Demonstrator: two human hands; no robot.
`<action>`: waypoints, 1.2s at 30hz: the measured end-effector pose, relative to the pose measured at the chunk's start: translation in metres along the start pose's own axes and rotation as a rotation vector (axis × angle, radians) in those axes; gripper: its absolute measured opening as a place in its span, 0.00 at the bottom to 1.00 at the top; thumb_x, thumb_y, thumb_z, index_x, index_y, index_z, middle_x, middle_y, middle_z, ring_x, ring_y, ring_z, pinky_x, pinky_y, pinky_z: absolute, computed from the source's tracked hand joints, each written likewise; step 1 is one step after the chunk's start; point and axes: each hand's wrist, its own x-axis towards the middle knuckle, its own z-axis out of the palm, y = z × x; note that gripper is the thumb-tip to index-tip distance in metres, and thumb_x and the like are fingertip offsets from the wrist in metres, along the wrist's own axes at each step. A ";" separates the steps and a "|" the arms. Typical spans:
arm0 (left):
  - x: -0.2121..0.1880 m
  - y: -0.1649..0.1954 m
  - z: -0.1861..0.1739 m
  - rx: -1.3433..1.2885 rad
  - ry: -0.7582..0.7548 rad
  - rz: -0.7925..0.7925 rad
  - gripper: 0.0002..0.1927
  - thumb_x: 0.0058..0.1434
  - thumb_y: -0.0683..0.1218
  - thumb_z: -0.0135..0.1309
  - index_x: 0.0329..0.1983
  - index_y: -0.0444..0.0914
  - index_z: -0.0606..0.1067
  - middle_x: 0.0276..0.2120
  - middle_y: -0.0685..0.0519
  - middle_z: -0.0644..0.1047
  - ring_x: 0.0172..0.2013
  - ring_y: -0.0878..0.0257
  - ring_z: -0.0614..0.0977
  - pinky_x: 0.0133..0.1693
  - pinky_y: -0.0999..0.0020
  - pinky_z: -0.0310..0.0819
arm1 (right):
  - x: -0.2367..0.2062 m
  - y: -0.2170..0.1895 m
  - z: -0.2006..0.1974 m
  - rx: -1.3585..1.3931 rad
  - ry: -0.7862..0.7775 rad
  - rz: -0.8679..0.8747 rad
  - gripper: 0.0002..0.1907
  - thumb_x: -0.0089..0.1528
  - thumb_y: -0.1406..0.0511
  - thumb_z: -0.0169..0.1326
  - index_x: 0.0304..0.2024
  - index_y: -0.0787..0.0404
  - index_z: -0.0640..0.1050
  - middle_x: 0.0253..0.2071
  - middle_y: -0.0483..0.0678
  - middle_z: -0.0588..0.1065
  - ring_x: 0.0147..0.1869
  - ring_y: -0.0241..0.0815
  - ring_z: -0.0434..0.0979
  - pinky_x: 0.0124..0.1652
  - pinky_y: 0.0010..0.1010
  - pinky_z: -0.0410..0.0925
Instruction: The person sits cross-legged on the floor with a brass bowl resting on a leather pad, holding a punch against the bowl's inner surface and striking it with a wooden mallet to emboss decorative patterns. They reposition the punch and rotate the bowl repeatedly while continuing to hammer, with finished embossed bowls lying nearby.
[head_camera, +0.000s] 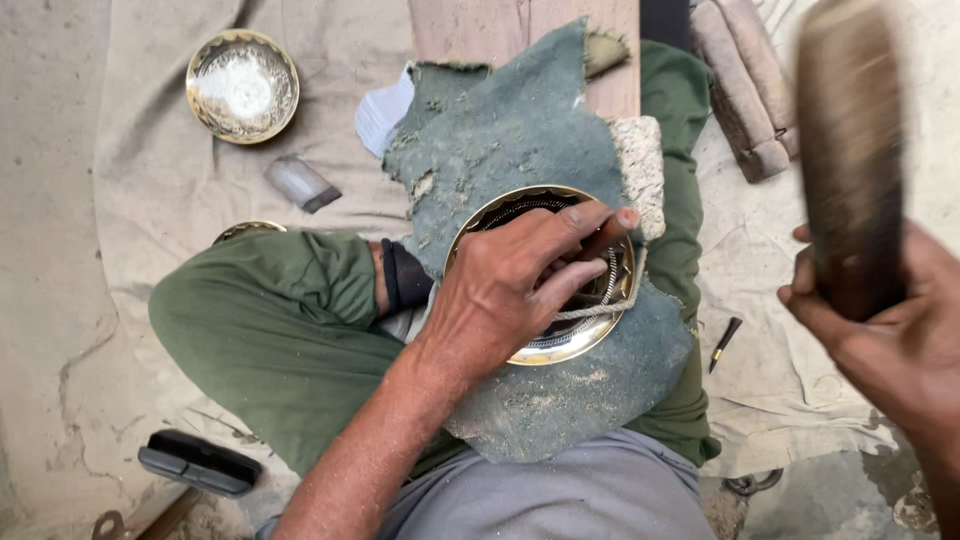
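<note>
A brass bowl (560, 345) with an engraved inside rests on a torn green felt pad (520, 130) over my crossed legs. My left hand (520, 285) lies over the bowl and pinches a thin dark tool against its inner surface. A cord loops around the bowl's right side. My right hand (890, 330) is raised at the right edge, closed around a blurred wooden mallet (850, 150) held upright.
A second brass bowl (242, 86) sits on the cloth at upper left, with a small grey block (300, 183) below it. A wooden plank (500, 28) lies ahead. A small dark tool (724, 342) lies at right, a black case (198, 462) at lower left.
</note>
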 end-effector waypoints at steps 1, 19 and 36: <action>0.001 -0.003 0.001 0.007 -0.048 0.007 0.25 0.61 0.45 0.64 0.62 0.45 0.73 0.38 0.53 0.80 0.35 0.60 0.84 0.38 0.64 0.81 | -0.005 -0.001 0.000 -0.064 -0.034 -0.058 0.16 0.60 0.70 0.62 0.49 0.66 0.76 0.35 0.49 0.77 0.37 0.38 0.80 0.43 0.31 0.75; 0.015 -0.020 -0.004 -0.008 -0.238 0.141 0.25 0.62 0.47 0.64 0.62 0.48 0.73 0.35 0.55 0.77 0.35 0.58 0.82 0.38 0.60 0.80 | -0.040 0.033 -0.002 -0.287 -0.033 0.064 0.21 0.61 0.78 0.57 0.57 0.71 0.74 0.37 0.55 0.76 0.37 0.47 0.79 0.39 0.36 0.72; 0.015 -0.019 -0.001 0.072 -0.218 0.130 0.24 0.62 0.47 0.64 0.62 0.47 0.73 0.31 0.54 0.74 0.31 0.58 0.80 0.33 0.59 0.77 | -0.047 0.026 -0.007 -0.099 0.003 0.002 0.13 0.67 0.74 0.56 0.53 0.69 0.73 0.40 0.52 0.76 0.43 0.39 0.80 0.47 0.30 0.73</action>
